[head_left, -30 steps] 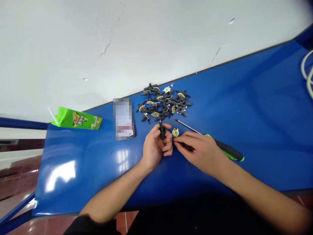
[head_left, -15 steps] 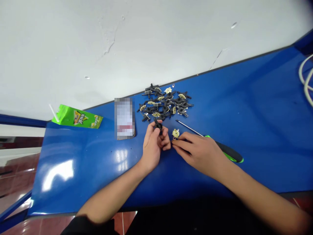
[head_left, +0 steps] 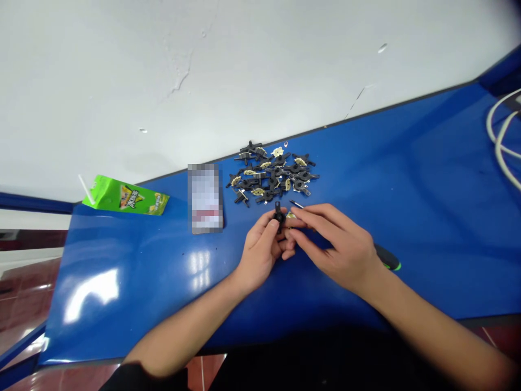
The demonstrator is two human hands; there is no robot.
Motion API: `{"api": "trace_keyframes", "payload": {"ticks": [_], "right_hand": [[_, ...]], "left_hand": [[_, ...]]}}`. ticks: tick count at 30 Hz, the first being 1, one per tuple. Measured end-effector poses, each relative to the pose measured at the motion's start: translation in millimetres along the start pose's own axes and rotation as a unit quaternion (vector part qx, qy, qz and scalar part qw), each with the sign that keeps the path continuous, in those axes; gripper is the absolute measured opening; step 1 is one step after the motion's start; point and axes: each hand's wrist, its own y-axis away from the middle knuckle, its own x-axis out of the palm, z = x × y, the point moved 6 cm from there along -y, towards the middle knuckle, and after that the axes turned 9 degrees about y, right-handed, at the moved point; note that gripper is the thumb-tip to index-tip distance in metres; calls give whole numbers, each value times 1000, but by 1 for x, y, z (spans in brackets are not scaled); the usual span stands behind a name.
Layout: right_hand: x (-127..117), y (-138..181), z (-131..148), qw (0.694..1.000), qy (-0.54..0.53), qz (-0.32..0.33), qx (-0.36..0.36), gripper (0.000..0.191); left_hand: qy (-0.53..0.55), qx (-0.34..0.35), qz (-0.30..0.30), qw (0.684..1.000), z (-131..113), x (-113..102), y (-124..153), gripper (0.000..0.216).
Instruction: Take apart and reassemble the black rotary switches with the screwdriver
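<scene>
My left hand (head_left: 262, 244) is closed around a small black plastic part (head_left: 278, 216), thumb on its round middle, with one arm pointing up. Close beside it on the right, my right hand (head_left: 340, 241) pinches a small brass-coloured disc (head_left: 291, 215), partly covered by the fingers. Whether the disc touches the black part I cannot tell. Beyond both hands lies a pile of similar black parts (head_left: 280, 172), several of them with brass-coloured discs. A screwdriver (head_left: 388, 258) lies beneath my right hand; only its dark handle end and tip show.
On the blue table (head_left: 427, 217), a phone (head_left: 205, 198) with a blurred screen lies left of the pile. Farther left a green drink carton (head_left: 126, 195) with a straw lies on its side. White cables (head_left: 502, 141) loop at the right edge. A white wall borders the table's back.
My left hand has moved right with the black part, now more upright. My right hand has taken the brass-coloured disc from the table and come closer to it, covering more of the screwdriver.
</scene>
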Motion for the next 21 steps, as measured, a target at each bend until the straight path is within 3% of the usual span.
{"api": "trace_keyframes", "payload": {"ticks": [6,21], "right_hand": [[6,-3,-2,999,-33,13,-29,50],[2,-1,-8,993,-9,50,-111,29]], "left_hand": [[-14,13,8,1000,5,-2,0,52],[-74,19,49,996,1,-1,1,46]]}}
